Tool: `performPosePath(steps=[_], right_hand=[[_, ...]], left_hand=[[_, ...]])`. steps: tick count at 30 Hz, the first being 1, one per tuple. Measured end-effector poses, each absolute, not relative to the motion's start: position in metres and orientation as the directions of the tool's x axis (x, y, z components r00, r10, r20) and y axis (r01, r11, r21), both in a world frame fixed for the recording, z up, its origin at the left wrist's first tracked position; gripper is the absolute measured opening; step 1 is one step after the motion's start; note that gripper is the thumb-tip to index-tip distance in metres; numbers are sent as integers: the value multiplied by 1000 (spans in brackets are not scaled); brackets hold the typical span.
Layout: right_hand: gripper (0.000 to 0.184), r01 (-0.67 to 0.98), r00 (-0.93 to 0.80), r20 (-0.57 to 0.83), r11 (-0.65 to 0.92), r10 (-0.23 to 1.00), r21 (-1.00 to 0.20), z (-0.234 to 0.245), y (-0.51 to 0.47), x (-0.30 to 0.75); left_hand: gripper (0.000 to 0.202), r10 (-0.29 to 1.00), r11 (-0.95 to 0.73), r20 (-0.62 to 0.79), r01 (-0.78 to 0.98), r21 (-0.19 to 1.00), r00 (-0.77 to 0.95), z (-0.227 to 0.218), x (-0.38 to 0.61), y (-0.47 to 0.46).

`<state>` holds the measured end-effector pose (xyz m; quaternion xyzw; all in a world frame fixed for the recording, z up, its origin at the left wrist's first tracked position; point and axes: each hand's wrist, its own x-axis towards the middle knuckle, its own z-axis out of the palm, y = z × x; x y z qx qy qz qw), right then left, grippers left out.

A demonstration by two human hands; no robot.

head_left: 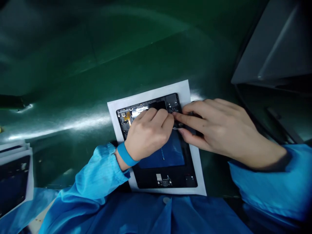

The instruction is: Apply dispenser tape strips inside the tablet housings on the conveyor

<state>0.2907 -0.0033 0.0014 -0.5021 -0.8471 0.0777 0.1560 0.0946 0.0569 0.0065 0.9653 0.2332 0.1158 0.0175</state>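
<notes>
An opened tablet (161, 177) lies face down on a white sheet (148, 95), its inner parts bare. A dark blue battery panel (172, 151) fills much of its middle, and a small circuit board (164, 180) sits near the edge closest to me. My left hand (149, 131), a blue band around its wrist, is closed over the upper part of the tablet; its fingertips are hidden. From the right, my right hand (214, 125) reaches in with thumb and index finger bent together at the tablet's upper right. Whatever small piece is between them cannot be made out.
Green matting (97, 74) covers the work surface. Another tablet on white sheets (16, 182) lies at the far left. A large grey object (275, 48) stands at the upper right, with a dark cable beneath it.
</notes>
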Motion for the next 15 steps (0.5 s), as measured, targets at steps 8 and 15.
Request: performPosePath(steps=[8,15], right_hand=[[28,858,-486,150,503,861,-104,9,-4,283],[33,846,-514,160,529,843,-71,7,-11,281]], left_hand=[[13,431,-902,213,422,87,877,8,92,56],[20,429,-901,160,433,10,889,10,84,46]])
